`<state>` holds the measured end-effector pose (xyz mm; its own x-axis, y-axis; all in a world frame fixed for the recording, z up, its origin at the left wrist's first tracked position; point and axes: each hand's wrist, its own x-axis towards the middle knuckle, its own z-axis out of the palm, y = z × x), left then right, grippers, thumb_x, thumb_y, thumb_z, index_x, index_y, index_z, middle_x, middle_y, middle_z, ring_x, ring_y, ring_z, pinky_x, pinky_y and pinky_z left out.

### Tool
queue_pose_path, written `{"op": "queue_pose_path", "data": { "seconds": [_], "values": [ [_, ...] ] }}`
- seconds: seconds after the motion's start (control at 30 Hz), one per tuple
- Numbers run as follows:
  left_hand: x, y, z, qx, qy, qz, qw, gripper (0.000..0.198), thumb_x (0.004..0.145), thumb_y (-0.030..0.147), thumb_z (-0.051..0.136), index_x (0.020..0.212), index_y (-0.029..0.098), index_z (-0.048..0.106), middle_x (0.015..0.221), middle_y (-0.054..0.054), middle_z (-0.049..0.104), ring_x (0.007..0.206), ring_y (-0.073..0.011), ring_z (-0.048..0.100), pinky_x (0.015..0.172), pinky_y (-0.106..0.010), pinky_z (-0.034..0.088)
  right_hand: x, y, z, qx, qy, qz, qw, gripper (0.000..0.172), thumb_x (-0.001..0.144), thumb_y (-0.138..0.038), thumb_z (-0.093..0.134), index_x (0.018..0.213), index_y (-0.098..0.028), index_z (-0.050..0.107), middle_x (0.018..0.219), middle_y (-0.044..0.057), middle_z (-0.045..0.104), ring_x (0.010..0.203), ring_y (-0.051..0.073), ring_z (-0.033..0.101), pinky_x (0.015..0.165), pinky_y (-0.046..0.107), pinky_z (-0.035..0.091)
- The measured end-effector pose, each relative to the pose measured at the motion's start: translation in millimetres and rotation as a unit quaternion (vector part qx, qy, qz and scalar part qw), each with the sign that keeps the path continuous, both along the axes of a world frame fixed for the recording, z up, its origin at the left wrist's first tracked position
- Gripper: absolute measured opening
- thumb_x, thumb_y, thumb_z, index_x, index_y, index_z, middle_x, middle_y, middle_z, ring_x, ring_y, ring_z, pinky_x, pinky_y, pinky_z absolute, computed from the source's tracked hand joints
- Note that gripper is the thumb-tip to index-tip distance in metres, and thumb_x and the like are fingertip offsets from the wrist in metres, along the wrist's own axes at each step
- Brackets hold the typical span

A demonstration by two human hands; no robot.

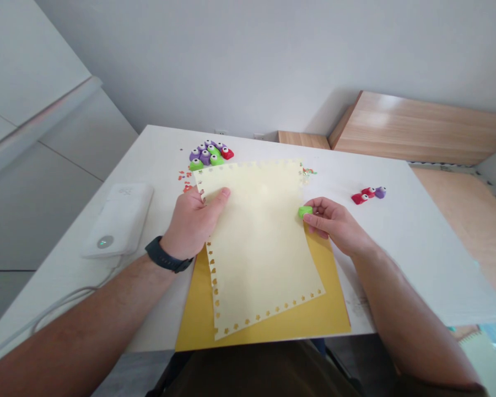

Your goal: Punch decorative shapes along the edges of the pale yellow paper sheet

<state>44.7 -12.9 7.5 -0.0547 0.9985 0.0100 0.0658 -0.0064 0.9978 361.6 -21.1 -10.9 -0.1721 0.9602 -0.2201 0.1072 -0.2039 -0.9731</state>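
Note:
My left hand (196,220) grips a pale yellow sheet of paper (260,237) at its upper left edge, thumb on top and the other fingers underneath. Small shapes, some of them flowers, are punched along its left, bottom and top edges. On the right edge, my right hand (330,220) pinches a small green craft hole punch (305,212), which touches or overlaps the paper there; its slot is hidden. Beneath the sheet lies a darker yellow sheet (273,325), showing at the bottom and right.
Several purple, green and red craft punches (206,156) cluster behind the paper. Two red punches and a purple punch (380,192) lie at right. Punched-out bits (185,176) are scattered nearby. A white device (119,220) with a cable stands at left on the white table (397,253).

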Motion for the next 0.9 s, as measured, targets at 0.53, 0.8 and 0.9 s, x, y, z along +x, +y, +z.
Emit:
{"op": "queue_pose_path", "data": {
  "seconds": [0.53, 0.8, 0.9],
  "values": [
    [3, -1, -2.0, 0.018, -0.017, -0.004, 1.000, 0.041, 0.091, 0.042, 0.077, 0.124, 0.019, 0.077, 0.123, -0.010, 0.080, 0.102, -0.0307, 0.078, 0.084, -0.036, 0.066, -10, -4, 4.9, -0.041, 0.013, -0.013, 0.999, 0.049, 0.075, -0.046, 0.093, 0.110, -0.019, 0.071, 0.078, 0.001, 0.068, 0.053, 0.008, 0.050, 0.043, 0.022, 0.023],
    [1, -2, -3.8, 0.002, 0.005, -0.007, 1.000, 0.037, 0.090, 0.042, 0.076, 0.123, 0.022, 0.078, 0.124, -0.008, 0.079, 0.102, -0.0308, 0.078, 0.086, -0.036, 0.066, -12, -4, 3.5, -0.040, 0.009, -0.016, 0.999, 0.051, 0.074, -0.048, 0.093, 0.109, -0.018, 0.071, 0.078, 0.002, 0.069, 0.052, 0.008, 0.050, 0.042, 0.023, 0.021],
    [2, -2, -2.8, 0.014, 0.006, -0.005, 1.000, 0.036, 0.091, 0.039, 0.075, 0.123, 0.022, 0.078, 0.124, -0.007, 0.080, 0.103, -0.0296, 0.077, 0.088, -0.036, 0.066, -13, -4, 2.6, -0.040, 0.008, -0.021, 0.999, 0.051, 0.074, -0.048, 0.093, 0.109, -0.018, 0.070, 0.078, 0.002, 0.069, 0.052, 0.009, 0.050, 0.041, 0.023, 0.021]
  ]
}}
